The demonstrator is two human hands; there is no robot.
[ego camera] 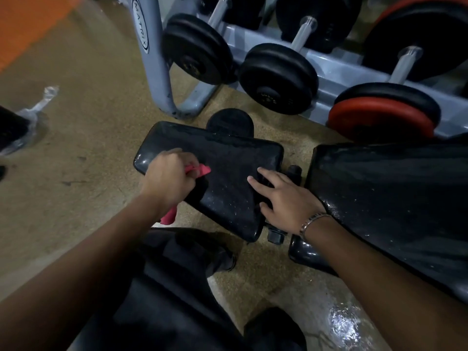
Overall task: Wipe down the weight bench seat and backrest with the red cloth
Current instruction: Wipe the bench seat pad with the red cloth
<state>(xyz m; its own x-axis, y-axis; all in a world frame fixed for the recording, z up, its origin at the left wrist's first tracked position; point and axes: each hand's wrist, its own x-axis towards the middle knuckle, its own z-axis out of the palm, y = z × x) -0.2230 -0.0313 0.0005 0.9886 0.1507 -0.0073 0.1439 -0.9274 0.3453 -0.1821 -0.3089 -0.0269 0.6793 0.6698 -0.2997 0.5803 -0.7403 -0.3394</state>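
The black padded bench seat [222,158] lies in the middle of the view, dusted with pale specks. The glossy black backrest [390,193] stretches off to the right. My left hand [168,179] rests on the seat's near left edge, shut on the red cloth [200,170]. One end of the cloth pokes out past my fingers onto the pad; another end hangs below my wrist. My right hand [283,200] lies flat with spread fingers on the seat's right end, by the gap between seat and backrest. A metal bracelet sits on that wrist.
A grey dumbbell rack [336,72] with black dumbbells [278,78] and a red-plated one [382,117] stands just behind the bench. Its curved leg [157,62] reaches the floor left of the seat. Plastic-wrapped equipment [17,127] sits at the far left. My dark-trousered legs fill the bottom.
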